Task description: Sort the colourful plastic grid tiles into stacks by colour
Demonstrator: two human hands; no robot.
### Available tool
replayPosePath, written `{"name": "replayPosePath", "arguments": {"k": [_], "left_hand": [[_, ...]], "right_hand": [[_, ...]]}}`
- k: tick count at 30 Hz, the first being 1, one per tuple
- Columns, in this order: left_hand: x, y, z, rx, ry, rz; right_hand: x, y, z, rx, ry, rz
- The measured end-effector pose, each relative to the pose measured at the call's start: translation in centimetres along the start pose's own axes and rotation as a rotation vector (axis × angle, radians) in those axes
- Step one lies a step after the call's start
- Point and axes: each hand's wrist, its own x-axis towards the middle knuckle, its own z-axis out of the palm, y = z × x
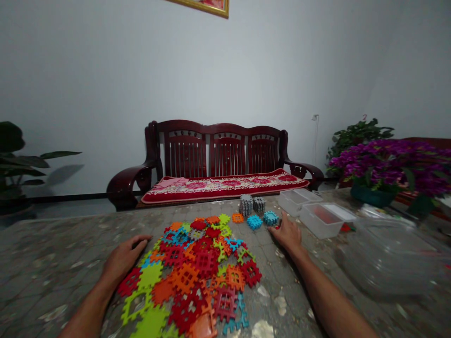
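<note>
- Two hands on the table point(52, 263), both empty as far as I can see.
- Left hand point(123, 258): flat, fingers loosely spread, resting at the left edge of the mixed tile pile point(197, 277), likely steadying it.
- Right hand point(287, 233): open, fingertips touching the blue tile stack point(270, 218), set apart beside grey stacks point(252, 204); sorted by colour, I judge.
- Clear boxes point(319, 216) just right.

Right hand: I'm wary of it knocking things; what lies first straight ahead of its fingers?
Probably the blue tile stack, just past the right hand; depth is unclear.
</note>
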Motion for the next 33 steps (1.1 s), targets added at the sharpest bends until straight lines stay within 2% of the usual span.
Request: {"name": "replayPosePath", "arguments": {"k": [11,20,28,33], "left_hand": [[-0.3,0.6,-0.3,0.013,-0.01,-0.029],[-0.1,0.0,0.1,-0.005,0.003,-0.006],[-0.2,0.2,-0.1,-0.005,0.015,0.008],[-0.3,0.5,-0.2,0.006,-0.006,0.007]], "right_hand": [[1.8,-1.4,0.6,-0.086,0.029,-0.027],[2.4,-1.9,0.6,-0.093,0.025,-0.005],[2.3,-1.5,0.7,-0.087,0.023,-0.018],[1.4,0.1,0.0,0.003,0.001,0.018]]}}
